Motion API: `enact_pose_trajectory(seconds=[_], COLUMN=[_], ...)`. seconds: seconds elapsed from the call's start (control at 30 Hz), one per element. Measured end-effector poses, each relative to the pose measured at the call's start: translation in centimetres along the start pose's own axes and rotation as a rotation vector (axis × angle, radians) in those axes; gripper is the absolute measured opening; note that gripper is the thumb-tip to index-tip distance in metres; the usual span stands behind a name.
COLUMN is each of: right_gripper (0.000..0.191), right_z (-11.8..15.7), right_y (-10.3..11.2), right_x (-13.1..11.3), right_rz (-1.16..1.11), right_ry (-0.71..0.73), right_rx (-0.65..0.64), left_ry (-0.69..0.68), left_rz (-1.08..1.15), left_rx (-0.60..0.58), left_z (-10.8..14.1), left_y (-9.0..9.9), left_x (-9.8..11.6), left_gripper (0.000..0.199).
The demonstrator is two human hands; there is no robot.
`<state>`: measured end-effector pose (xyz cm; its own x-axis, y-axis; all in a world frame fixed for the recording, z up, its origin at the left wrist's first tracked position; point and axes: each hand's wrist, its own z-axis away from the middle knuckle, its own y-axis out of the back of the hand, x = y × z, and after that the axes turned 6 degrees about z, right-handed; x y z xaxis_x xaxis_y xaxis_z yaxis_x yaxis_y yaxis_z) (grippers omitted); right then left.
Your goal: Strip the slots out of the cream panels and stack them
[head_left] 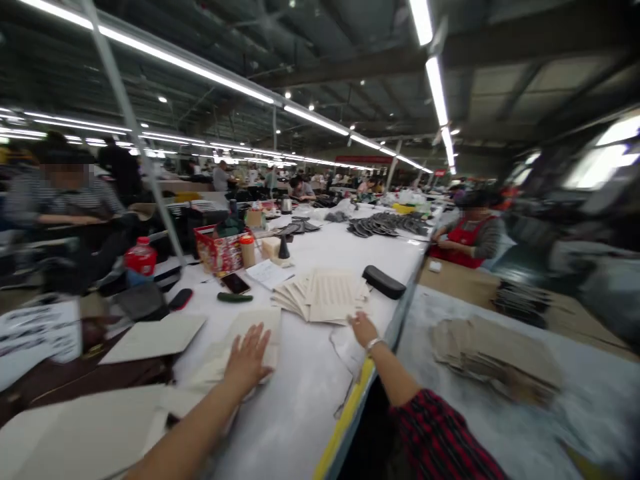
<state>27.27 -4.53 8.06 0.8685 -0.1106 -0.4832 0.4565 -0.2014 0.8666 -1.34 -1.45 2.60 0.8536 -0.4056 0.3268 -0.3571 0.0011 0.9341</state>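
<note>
The fan of pale sheets point(335, 297) lies on the white table point(295, 407), in the middle of the picture. Your right hand point(364, 331) is at its near right corner; your fingers are bent and close together, but I cannot tell if they pinch a sheet. Your left hand point(249, 357), left of the middle and lower down, lies on another pale pile point(266, 325) with its fingers spread. A black case point(384, 282) sits just right of the fan. A phone point(235, 284) and a dark green thing point(235, 297) lie to its left. A person in a red apron point(463, 233) is at the right.
</note>
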Motion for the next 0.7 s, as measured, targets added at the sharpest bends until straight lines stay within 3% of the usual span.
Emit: enact_pose_trajectory(seconds=[0.1,0.17,0.23,0.3,0.43,0.53,0.63,0.7], right_gripper=[0.011,0.013,0.013,0.015,0.025,0.035,0.043,0.034], right_z=[2.5,3.2,3.3,2.9,1.1,0.7,3.2,6.1], right_y=[-5.7,-10.4,-14.2,-16.4,-17.3,-16.4,-14.7,-13.7], right_x=[-0.8,-1.4,-2.3,-3.3,-5.6,-7.2,-7.6,-6.4], right_rz=[-0.085,-0.536,-0.825,-1.007,-1.191,-1.204,-1.115,-0.831], right_ry=[-0.138,-0.303,-0.412,-0.490,-0.603,-0.649,-0.511,-0.386], right_rx=[-0.089,-0.395,-0.512,-0.595,-0.756,-0.770,-0.696,-0.501], left_ry=[0.039,-0.016,-0.081,-0.139,-0.316,-0.444,-0.585,-0.694], left_rz=[-0.079,-0.087,-0.126,-0.184,-0.241,-0.268,-0.265,-0.201], left_rx=[-0.157,-0.243,-0.254,-0.243,-0.302,-0.289,-0.231,-0.185], left_z=[-2.9,-4.1,-4.4,-4.4,-4.8,-3.5,1.6,6.0], left_y=[-1.2,-2.5,-3.7,-4.5,-4.0,-1.8,-0.3,-0.9], left_x=[-2.4,-3.8,-4.9,-5.9,-7.0,-5.4,-1.5,1.4], left_gripper=[0.066,0.060,0.055,0.052,0.039,0.032,0.023,0.022])
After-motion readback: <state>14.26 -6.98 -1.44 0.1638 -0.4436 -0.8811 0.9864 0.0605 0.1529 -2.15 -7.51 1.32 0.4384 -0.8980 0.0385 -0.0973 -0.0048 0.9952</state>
